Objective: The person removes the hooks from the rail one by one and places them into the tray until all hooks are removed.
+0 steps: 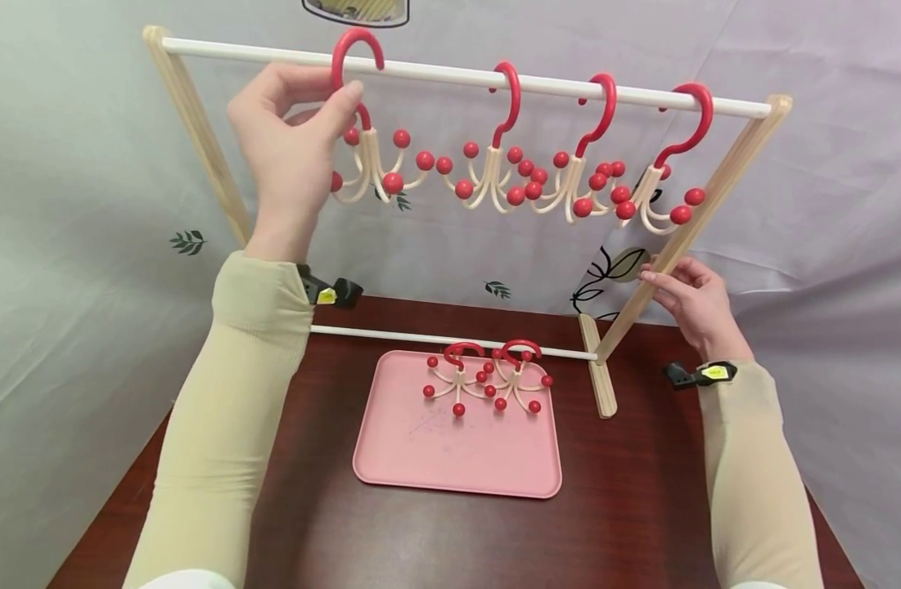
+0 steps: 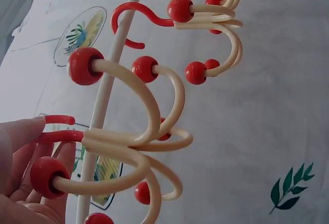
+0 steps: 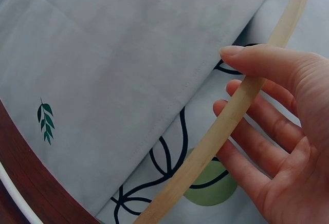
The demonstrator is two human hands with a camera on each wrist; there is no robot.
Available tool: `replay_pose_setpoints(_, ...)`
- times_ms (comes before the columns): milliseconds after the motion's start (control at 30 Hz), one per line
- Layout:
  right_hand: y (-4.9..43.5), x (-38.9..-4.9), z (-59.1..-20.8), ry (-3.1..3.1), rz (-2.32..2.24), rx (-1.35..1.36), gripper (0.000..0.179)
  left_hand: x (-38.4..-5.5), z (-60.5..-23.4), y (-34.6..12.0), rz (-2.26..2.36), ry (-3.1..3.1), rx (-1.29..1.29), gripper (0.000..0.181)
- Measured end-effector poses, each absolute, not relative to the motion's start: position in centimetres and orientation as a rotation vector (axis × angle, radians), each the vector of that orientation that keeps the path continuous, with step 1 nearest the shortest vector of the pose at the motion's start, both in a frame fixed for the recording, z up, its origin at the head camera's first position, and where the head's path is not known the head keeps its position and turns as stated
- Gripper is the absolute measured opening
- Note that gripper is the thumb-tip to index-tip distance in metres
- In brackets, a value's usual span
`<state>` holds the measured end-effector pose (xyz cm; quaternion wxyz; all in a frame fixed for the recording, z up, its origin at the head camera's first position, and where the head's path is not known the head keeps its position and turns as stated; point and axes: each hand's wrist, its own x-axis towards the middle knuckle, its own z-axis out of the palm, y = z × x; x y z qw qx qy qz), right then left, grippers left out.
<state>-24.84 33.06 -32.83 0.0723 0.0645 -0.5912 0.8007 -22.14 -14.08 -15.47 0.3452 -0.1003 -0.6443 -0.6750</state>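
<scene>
My left hand (image 1: 284, 155) pinches the red hook of a pale hanger (image 1: 371, 155) with several curved arms tipped by red balls. The hook's curve rises above the white rail (image 1: 443, 74), and its tip overlaps the rail in the head view. In the left wrist view, the hanger's arms (image 2: 123, 183) spread in front of the rail. My right hand (image 1: 700, 303) holds the rack's right wooden post (image 1: 696, 213), thumb on one side and fingers round the other, as the right wrist view shows along the post (image 3: 221, 126).
Three like hangers (image 1: 494, 168) hang along the rail to the right. Two more hangers (image 1: 459, 380) lie on a pink tray (image 1: 450, 466) on the dark red table (image 1: 310, 523). A lower white bar (image 1: 391, 334) runs behind the tray, with a patterned cloth (image 1: 421, 254) at the back.
</scene>
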Motion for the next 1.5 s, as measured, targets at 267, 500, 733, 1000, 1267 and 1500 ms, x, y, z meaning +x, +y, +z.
replay_pose_setpoints(267,33.1,-24.9,-32.8,-1.76,2.409,0.203,0.025,-21.8,-18.8,-16.5,-1.942,-1.716,-0.174,0.028)
replay_pose_setpoints(500,33.0,-25.0,-32.8,-1.769,2.402,0.201,0.022,-22.2,-23.1,-18.2,-1.956,-1.757,-0.245,0.03)
replay_pose_setpoints(733,33.0,-24.9,-32.8,-1.764,2.396,0.2,0.024,-21.7,-26.6,-18.7,-1.994,-1.795,-0.283,0.032)
replay_pose_setpoints(1000,32.9,-24.8,-32.8,-1.761,2.405,0.204,0.025,-21.4,-31.6,-18.6,-2.047,-1.864,-0.329,0.03)
replay_pose_setpoints(1267,32.8,-24.9,-32.8,-1.763,2.41,0.202,0.024,-20.7,-36.4,-18.3,-2.148,-1.884,-0.373,0.018)
replay_pose_setpoints(1500,32.9,-24.9,-32.8,-1.761,2.407,0.189,0.026,-20.3,-40.1,-18.1,-2.19,-1.957,-0.372,0.019)
